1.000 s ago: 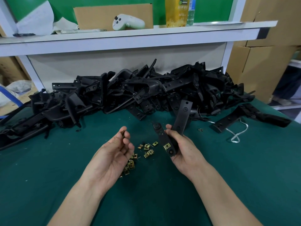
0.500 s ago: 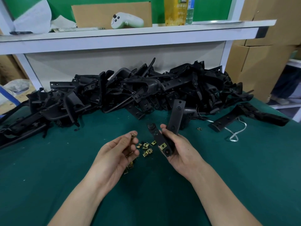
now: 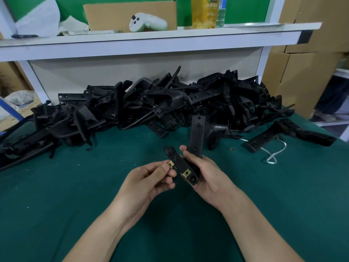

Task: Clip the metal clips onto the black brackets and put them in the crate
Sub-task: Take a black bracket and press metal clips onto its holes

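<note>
Pinching a small brass-coloured metal clip (image 3: pixel 171 164) between fingertips of the left hand (image 3: pixel 151 178), at the edge of a black angled plastic bracket (image 3: pixel 179 164) gripped in the right hand (image 3: pixel 209 174); bearing a second such clip (image 3: pixel 187 173) near its lower end; held above the green table (image 3: pixel 283 195), near the heap of black brackets (image 3: pixel 170 103).

Left hand (image 3: pixel 151 178), right hand (image 3: pixel 209 174): fingers curled

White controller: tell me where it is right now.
In the head view the white controller lies on the shelf, near the centre, in front of the cardboard sheet and left of the yellow bottle.
</note>
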Demonstrator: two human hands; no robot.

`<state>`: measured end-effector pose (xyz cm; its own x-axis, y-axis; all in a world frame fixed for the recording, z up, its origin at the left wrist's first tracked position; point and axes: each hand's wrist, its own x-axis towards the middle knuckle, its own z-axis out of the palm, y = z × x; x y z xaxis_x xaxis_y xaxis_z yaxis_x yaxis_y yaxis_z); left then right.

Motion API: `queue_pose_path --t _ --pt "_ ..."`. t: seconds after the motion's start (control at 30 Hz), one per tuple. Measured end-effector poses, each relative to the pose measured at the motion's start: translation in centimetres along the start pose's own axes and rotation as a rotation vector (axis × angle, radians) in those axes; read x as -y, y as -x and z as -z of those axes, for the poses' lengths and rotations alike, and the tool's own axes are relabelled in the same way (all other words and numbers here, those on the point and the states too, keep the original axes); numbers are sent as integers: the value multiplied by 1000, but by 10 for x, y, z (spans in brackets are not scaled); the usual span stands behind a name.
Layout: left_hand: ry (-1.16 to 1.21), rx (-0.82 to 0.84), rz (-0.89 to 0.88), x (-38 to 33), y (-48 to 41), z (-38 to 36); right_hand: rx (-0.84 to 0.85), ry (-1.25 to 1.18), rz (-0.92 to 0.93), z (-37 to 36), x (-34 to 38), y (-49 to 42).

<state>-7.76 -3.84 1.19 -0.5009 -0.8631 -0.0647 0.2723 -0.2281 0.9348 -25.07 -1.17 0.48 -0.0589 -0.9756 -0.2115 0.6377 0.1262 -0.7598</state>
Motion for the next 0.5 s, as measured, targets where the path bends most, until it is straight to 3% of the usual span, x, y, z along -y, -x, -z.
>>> queue_pose_path --t 0.5 --pt "179 -3 56 7 -1 -2 21 108 33 -3 -3 3"
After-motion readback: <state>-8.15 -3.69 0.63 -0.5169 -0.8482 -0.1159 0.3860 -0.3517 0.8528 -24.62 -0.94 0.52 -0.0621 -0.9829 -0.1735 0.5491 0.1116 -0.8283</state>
